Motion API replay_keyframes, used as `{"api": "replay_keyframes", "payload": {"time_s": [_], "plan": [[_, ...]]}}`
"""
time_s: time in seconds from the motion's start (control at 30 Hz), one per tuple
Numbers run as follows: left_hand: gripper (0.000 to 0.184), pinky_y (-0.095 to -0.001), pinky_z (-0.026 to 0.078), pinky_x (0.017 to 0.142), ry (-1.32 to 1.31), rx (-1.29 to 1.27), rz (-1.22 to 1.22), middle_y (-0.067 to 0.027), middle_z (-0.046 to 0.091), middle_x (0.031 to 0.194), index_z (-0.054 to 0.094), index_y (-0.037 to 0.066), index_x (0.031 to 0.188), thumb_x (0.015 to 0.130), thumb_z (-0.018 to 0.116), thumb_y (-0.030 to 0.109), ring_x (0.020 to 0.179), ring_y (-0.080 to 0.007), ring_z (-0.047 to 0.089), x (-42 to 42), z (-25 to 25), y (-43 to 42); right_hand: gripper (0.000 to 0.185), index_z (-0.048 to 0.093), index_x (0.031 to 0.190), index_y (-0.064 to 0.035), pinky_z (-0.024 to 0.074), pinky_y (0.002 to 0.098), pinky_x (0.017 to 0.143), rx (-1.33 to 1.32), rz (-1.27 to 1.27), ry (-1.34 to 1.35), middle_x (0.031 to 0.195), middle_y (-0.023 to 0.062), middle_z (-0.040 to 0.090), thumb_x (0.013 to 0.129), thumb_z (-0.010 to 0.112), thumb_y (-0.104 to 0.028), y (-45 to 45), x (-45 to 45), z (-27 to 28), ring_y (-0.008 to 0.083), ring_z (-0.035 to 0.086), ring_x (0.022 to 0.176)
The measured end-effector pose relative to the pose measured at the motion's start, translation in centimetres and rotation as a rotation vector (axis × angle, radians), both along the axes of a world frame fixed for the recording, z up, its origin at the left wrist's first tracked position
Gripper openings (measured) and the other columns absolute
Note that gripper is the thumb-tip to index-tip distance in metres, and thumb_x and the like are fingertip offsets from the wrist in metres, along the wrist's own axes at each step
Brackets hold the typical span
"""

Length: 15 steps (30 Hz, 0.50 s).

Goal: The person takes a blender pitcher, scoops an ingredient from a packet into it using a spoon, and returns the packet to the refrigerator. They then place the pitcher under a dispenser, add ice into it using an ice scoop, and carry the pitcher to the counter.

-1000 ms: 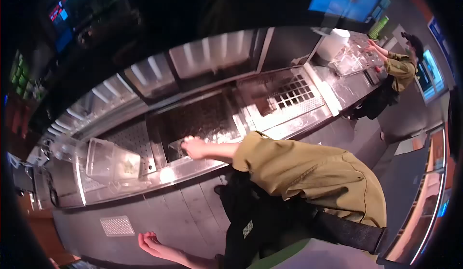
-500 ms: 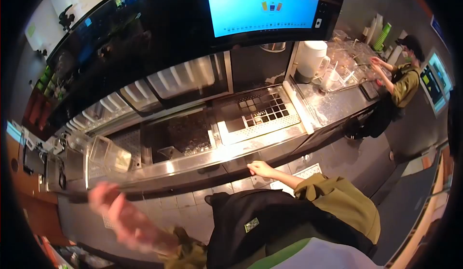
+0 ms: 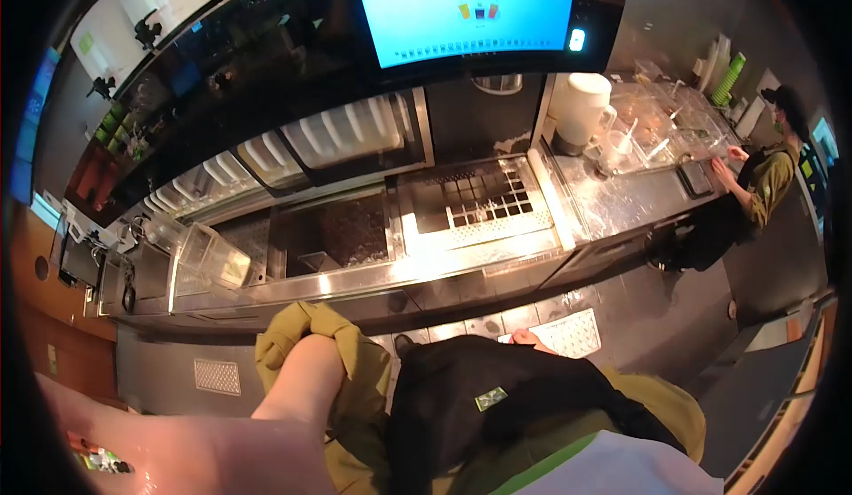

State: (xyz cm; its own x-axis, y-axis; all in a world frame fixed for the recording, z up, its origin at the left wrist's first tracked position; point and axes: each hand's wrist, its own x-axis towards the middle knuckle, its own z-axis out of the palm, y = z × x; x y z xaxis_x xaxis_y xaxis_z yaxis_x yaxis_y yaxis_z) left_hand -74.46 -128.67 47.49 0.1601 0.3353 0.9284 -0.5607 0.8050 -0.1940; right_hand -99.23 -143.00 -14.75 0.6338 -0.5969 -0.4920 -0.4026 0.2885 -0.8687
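Note:
My left hand (image 3: pixel 186 451) is raised very close to the camera at the lower left. It looks large, its outer part runs past the picture's edge, and its fingertips are out of sight. Beyond its forearm and rolled olive sleeve lies the counter's front edge. My right hand (image 3: pixel 531 341) hangs low beside the black apron (image 3: pixel 479 380), which covers most of it; its finger pose is unclear. Nothing shows in it. Ahead is the steel counter (image 3: pixel 444 260) with a grated drain section (image 3: pixel 488 204) and a dark sunken bin (image 3: pixel 328 233).
A clear plastic container (image 3: pixel 213 257) lies tilted on the counter's left. Lidded tubs (image 3: pixel 346 131) line the back below a lit screen (image 3: pixel 470 11). At right stand a white pitcher (image 3: pixel 583 109) and a clear cup (image 3: pixel 614 151). A co-worker (image 3: pixel 772 171) stands there, hands over the worktop.
My left hand has come up toward the camera from in front of the counter. My right hand has dropped beside the apron. The co-worker's hands have lowered toward the worktop.

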Motion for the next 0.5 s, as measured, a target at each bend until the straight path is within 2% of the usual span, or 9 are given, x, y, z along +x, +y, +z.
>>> {"api": "replay_keyframes", "payload": {"time_s": [0.03, 0.1, 0.17, 0.23, 0.3, 0.37, 0.4, 0.47, 0.5], "plan": [[0.037, -0.0493, 0.002, 0.101, 0.004, 0.005, -0.015, 0.0000, 0.018, 0.138, 0.035, 0.044, 0.120, 0.084, 0.027, 0.048, 0.129, -0.0196, 0.008, 0.0, 0.0, 0.1, 0.024, 0.060, 0.078, -0.0053, 0.0392, 0.0226, 0.058, 0.037, -0.030, 0.009, 0.066, 0.0000, 0.054, 0.082, 0.043, -0.023, -0.3, 0.2, -1.8, 0.0088, 0.048, 0.062], [0.037, -0.0487, 0.000, 0.101, 0.012, 0.019, -0.047, 0.0004, 0.018, 0.139, 0.036, 0.044, 0.119, 0.083, 0.029, 0.048, 0.129, -0.0187, 0.007, 0.0, -0.5, 0.4, 0.024, 0.061, 0.077, -0.0047, 0.0399, 0.0234, 0.058, -0.075, 0.044, 0.126, 0.066, 0.0000, 0.053, 0.082, 0.044, -0.022, -1.3, 0.8, -0.7, 0.0087, 0.048, 0.063], [0.037, -0.0481, -0.002, 0.102, 0.006, 0.029, -0.066, 0.0007, 0.017, 0.139, 0.037, 0.045, 0.118, 0.082, 0.030, 0.049, 0.129, -0.0177, 0.006, 0.0, -0.7, 0.9, 0.025, 0.061, 0.075, -0.0041, 0.0419, 0.0259, 0.060, -0.184, 0.035, 0.113, 0.067, 0.0036, 0.057, 0.081, 0.043, -0.021, -2.3, 1.7, -2.3, 0.0111, 0.051, 0.064], [0.037, -0.0475, -0.004, 0.102, 0.018, 0.040, -0.073, 0.0010, 0.017, 0.139, 0.038, 0.045, 0.118, 0.082, 0.032, 0.049, 0.130, -0.0167, 0.005, 0.1, -1.1, 1.4, 0.024, 0.061, 0.076, -0.0033, 0.0423, 0.0267, 0.061, -0.265, 0.158, 0.182, 0.068, 0.0061, 0.058, 0.081, 0.044, -0.020, -3.4, 2.6, -1.7, 0.0121, 0.052, 0.065], [0.036, -0.0469, -0.006, 0.103, 0.039, 0.050, -0.067, 0.0014, 0.016, 0.139, 0.039, 0.045, 0.117, 0.081, 0.034, 0.049, 0.130, -0.0158, 0.005, 0.5, -1.4, 1.7, 0.023, 0.060, 0.077, -0.0022, 0.0421, 0.0278, 0.059, -0.391, 0.198, 0.057, 0.065, 0.0058, 0.056, 0.080, 0.044, -0.019, -3.4, 3.5, 2.5, 0.0120, 0.051, 0.063], [0.036, -0.0462, -0.008, 0.103, 0.036, 0.077, -0.081, 0.0017, 0.016, 0.139, 0.040, 0.045, 0.116, 0.080, 0.036, 0.049, 0.130, -0.0148, 0.004, 1.1, -1.5, 2.4, 0.022, 0.061, 0.077, -0.0024, 0.0411, 0.0281, 0.057, -0.297, 0.208, 0.190, 0.062, 0.0039, 0.054, 0.080, 0.044, -0.018, -3.4, 5.8, 5.4, 0.0115, 0.050, 0.060], [0.036, -0.0459, -0.009, 0.103, 0.028, 0.089, -0.104, 0.0019, 0.015, 0.140, 0.040, 0.045, 0.115, 0.080, 0.037, 0.049, 0.130, -0.0143, 0.003, 1.3, -1.9, 3.2, 0.021, 0.060, 0.077, -0.0029, 0.0397, 0.0269, 0.055, -0.364, 0.139, 0.058, 0.060, 0.0023, 0.052, 0.080, 0.044, -0.017, -3.2, 6.7, 4.7, 0.0105, 0.048, 0.058], [0.036, -0.0453, -0.010, 0.103, -0.040, 0.138, -0.119, 0.0022, 0.015, 0.140, 0.041, 0.045, 0.115, 0.079, 0.039, 0.049, 0.131, -0.0133, 0.003, 2.7, -3.0, 4.3, 0.020, 0.059, 0.078, -0.0030, 0.0393, 0.0256, 0.054, -0.321, 0.196, 0.038, 0.061, 0.0022, 0.052, 0.081, 0.044, -0.017, -3.2, 9.2, 5.2, 0.0100, 0.048, 0.059], [0.035, -0.0464, -0.002, 0.103, -0.105, 0.163, -0.111, -0.0068, 0.018, 0.137, 0.048, 0.032, 0.111, 0.079, 0.040, 0.046, 0.127, -0.0207, 0.012, 4.5, -3.8, 4.0, 0.020, 0.058, 0.078, -0.0030, 0.0391, 0.0249, 0.054, -0.298, 0.227, 0.035, 0.062, 0.0022, 0.052, 0.081, 0.044, -0.017, -3.3, 10.7, 6.0, 0.0097, 0.048, 0.060]]}}
